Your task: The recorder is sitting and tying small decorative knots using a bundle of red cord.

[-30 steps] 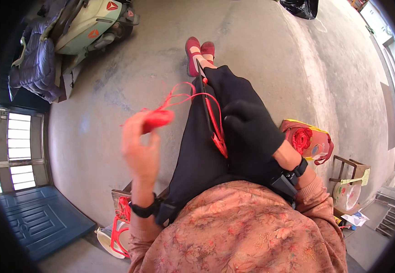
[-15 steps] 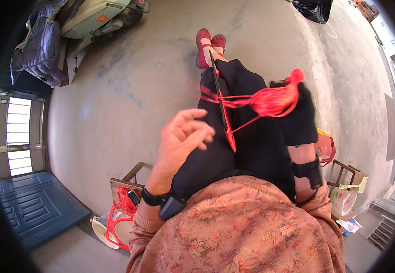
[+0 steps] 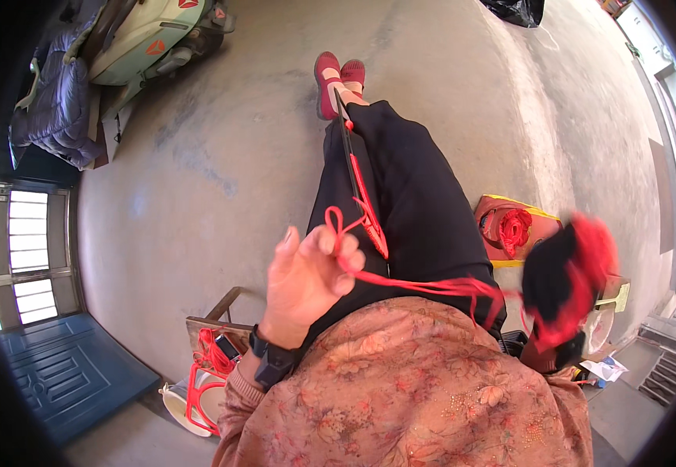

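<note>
The right hand point(image 3: 560, 284) has swung out wide — blurred, gripping the red cord point(image 3: 431, 286) taut; the left hand point(image 3: 307, 276) pinches its loop; the knot seems to be tightening.

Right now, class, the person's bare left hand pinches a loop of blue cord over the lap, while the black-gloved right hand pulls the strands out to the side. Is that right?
Not quite: the cord is red, not blue, as the head view shows. The bare left hand does pinch its loop over the lap, and the black-gloved right hand pulls the strands sideways.

red cord point(image 3: 424, 286) is showing against black trousers point(image 3: 408, 194); a rust floral blouse point(image 3: 416, 389) is filling six o'clock, red shoes point(image 3: 338, 74) sitting at twelve.
</note>
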A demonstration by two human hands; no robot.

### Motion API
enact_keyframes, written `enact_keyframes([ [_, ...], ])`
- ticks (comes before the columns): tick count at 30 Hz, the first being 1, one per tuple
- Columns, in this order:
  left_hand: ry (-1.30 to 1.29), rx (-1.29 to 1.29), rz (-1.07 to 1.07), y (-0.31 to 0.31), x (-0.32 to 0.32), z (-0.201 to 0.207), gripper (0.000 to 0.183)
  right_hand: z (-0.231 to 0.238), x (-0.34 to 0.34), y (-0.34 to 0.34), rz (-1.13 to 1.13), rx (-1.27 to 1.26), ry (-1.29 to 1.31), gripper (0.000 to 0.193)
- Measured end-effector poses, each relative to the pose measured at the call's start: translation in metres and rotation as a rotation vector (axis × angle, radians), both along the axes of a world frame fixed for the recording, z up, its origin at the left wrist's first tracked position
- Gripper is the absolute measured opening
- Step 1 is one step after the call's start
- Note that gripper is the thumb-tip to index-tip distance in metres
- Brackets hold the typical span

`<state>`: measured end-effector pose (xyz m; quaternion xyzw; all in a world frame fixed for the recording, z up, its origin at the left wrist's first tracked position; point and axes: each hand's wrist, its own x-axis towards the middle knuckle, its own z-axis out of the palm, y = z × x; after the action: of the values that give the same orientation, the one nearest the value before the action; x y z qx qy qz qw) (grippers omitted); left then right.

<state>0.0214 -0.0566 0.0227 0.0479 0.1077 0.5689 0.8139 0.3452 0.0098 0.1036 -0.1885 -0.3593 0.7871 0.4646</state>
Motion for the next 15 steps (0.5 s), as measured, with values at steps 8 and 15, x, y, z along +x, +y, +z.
enact_keyframes([
  [8, 0.481, -0.253, 0.075, -0.056, -0.023, -0.002, 0.054, -0.072, -0.115, 0.014, 0.099, 0.341, -1.033, 0.038],
  [15, 0.859, -0.397, -0.112, -0.079, -0.025, 0.005, 0.012, -0.106, -0.144, 0.007, 0.098, 0.717, -1.24, 0.029],
])
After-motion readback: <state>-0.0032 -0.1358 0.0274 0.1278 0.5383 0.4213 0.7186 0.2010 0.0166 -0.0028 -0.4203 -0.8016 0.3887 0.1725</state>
